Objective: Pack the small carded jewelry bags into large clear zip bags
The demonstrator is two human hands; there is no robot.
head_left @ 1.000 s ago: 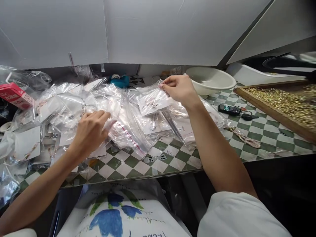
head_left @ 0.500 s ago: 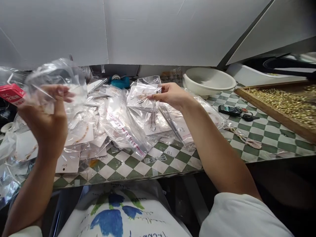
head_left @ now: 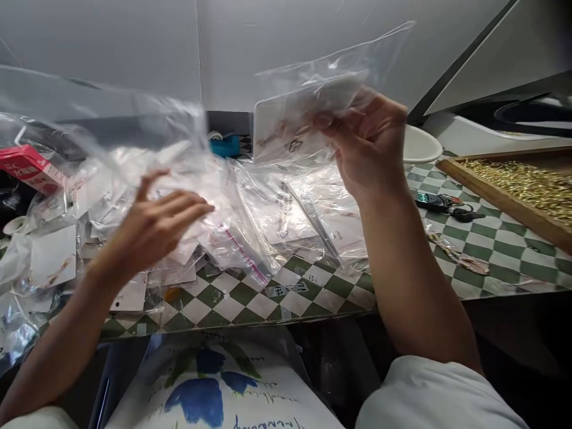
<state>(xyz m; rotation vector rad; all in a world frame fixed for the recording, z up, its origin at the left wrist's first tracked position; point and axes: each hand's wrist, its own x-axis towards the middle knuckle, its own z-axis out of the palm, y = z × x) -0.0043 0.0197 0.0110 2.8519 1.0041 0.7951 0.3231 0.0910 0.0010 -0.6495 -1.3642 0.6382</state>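
High over the table's middle, my right hand (head_left: 370,137) grips a clear plastic bag of jewelry cards (head_left: 286,128), pinched between thumb and fingers; gold-coloured pieces show through the film. My left hand (head_left: 154,223) hovers above the bagged cards at the left, its fingers stretched out and apart. A large clear plastic bag (head_left: 147,113), smeared by motion, hangs in the air just behind and above it; whether they touch is unclear. Beneath both hands lies a heap of bagged cards (head_left: 286,214), one bag with a pink zip strip (head_left: 241,250).
A white bowl (head_left: 422,145) sits behind my right wrist. To the right lie keys with a black fob (head_left: 447,205), a beaded strand (head_left: 460,255) and a wooden tray (head_left: 504,205) of gold-coloured bits. A red carton (head_left: 31,167) and blue tape dispenser (head_left: 223,145) stand farther back.
My right hand has lifted the bag of jewelry cards up off the heap, toward me. My left hand has moved right and lower, its fingers spreading, while the clear bag has swung out wide.
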